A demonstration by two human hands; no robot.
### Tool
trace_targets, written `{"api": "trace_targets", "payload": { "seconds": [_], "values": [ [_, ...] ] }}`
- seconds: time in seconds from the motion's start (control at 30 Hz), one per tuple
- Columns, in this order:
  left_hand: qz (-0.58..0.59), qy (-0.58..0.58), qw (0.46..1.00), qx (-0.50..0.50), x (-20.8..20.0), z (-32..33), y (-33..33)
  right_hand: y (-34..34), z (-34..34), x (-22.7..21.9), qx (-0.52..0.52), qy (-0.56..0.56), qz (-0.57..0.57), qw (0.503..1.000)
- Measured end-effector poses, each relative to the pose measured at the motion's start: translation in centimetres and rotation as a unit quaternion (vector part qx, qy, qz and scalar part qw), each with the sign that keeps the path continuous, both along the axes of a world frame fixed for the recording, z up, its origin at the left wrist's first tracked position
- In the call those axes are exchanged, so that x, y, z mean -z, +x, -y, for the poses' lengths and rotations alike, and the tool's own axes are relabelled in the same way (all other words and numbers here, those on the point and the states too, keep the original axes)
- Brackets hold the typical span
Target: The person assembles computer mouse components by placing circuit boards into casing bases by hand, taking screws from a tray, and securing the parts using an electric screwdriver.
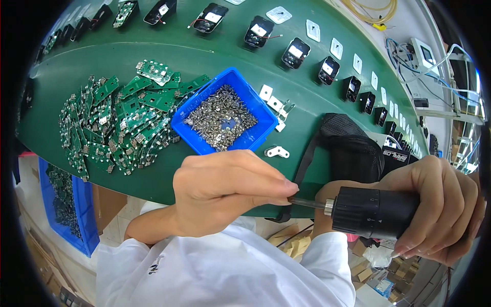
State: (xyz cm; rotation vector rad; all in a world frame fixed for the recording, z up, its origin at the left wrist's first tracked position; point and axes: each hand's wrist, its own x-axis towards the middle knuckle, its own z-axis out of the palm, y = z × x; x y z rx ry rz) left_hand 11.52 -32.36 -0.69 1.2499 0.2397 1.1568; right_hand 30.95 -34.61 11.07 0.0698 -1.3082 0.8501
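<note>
My right hand is wrapped round a black electric screwdriver, held sideways above the front edge of the table. Its thin bit points left. At the tip of that bit, the thumb and fingers of my left hand are pinched together; whatever small thing they hold is hidden. Just beyond my left hand stands a blue bin with a heap of small metal screws. White metal brackets lie to the right of the bin, and a white plastic piece lies nearer to me.
Green circuit boards are piled left of the bin on the green table. Black open housings and white pieces line the far side. A black mesh bag sits at right. Below left stands another blue bin of boards.
</note>
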Motion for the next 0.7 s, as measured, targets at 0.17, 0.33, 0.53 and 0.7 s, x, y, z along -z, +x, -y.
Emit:
{"api": "trace_targets", "payload": {
  "seconds": [0.17, 0.33, 0.53, 0.7],
  "values": [
    [0.018, -0.003, 1.000, 0.015, 0.1, 0.6, -0.1, 1.0, 0.6, -0.9, -0.013, -0.062, 0.039, 0.997],
    [0.004, -0.102, 0.990, 0.095, -0.3, 0.7, -0.3, 2.1, 0.5, -1.6, -0.092, -0.100, 0.118, 0.984],
    [0.011, -0.262, 0.938, 0.226, -0.5, 0.6, -0.5, 0.5, 0.7, -0.1, -0.076, -0.099, 0.034, 0.992],
    [0.024, -0.213, 0.956, 0.202, 0.3, 0.9, -0.2, -0.3, -0.9, -0.2, -0.153, -0.093, -0.028, 0.984]
  ]
}}
